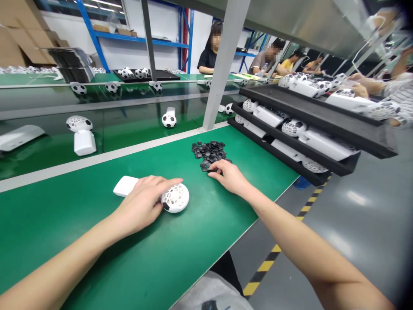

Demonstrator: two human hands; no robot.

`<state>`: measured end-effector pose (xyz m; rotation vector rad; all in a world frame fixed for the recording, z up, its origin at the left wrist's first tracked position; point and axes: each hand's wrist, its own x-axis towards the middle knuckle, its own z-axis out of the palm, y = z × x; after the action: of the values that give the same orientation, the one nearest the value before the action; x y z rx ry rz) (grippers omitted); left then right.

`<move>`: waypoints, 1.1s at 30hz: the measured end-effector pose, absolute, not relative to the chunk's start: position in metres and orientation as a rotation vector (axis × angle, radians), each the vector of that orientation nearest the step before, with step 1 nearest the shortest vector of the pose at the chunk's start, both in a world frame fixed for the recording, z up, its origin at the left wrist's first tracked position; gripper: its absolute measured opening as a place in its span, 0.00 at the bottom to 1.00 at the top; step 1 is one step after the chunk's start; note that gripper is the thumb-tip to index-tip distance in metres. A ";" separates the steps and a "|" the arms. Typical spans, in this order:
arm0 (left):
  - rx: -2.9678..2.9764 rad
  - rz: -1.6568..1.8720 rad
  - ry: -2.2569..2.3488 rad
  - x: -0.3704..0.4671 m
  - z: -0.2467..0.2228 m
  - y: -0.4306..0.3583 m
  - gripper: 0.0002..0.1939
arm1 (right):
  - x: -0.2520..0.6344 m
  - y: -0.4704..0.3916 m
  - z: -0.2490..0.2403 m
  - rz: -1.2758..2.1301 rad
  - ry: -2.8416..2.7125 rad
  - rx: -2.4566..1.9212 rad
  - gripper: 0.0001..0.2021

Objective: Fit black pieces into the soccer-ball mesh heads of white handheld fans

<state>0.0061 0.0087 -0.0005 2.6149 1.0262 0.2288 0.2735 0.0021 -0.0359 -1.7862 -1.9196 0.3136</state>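
A white hand-held fan (176, 198) with a football-patterned round head lies flat on the green bench (97, 224). My left hand (143, 204) rests on top of its handle and head, pressing it down. My right hand (227, 174) reaches to the near edge of a pile of small black pieces (209, 153), fingertips pinching at one piece. Whether a piece is between the fingers cannot be made out.
A dark conveyor belt (129, 116) behind the bench carries more fans (80, 133) (169, 118). Stacked black trays (309, 125) full of fans stand at the right. A grey post (219, 73) rises from the bench's far edge. Other people sit at the back and right.
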 end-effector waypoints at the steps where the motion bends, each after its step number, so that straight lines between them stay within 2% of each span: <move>1: 2.615 0.233 1.028 0.007 -0.001 0.008 0.32 | 0.274 0.002 -0.036 0.324 -1.927 -1.772 0.05; 7: 2.618 0.249 1.015 0.008 -0.003 0.008 0.32 | 0.266 -0.007 -0.033 0.428 -1.779 -1.603 0.08; 10: 2.620 0.260 1.018 0.008 -0.003 0.009 0.33 | 0.261 -0.013 -0.029 0.546 -1.781 -1.584 0.05; 13: 2.605 0.270 1.038 0.009 -0.002 0.009 0.32 | 0.259 -0.018 -0.025 0.679 -1.835 -1.559 0.07; 19: 2.599 0.328 1.085 0.011 -0.003 0.010 0.31 | 0.248 -0.034 -0.012 0.344 -2.041 -1.356 0.08; 27: 2.559 0.258 1.040 0.006 -0.001 0.007 0.34 | 0.222 -0.051 0.004 0.458 -2.052 -1.156 0.04; 30: 2.515 0.279 1.064 0.009 -0.002 0.005 0.38 | 0.217 -0.049 0.003 0.386 -2.181 -1.049 0.08; 33: 2.482 0.323 1.116 0.015 -0.003 0.002 0.38 | 0.213 -0.044 0.000 0.311 -2.267 -1.015 0.10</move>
<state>0.0147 0.0020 -0.0025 2.4819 1.1156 0.3234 0.2127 -0.0437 -0.0004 -1.0151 -2.2674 0.3112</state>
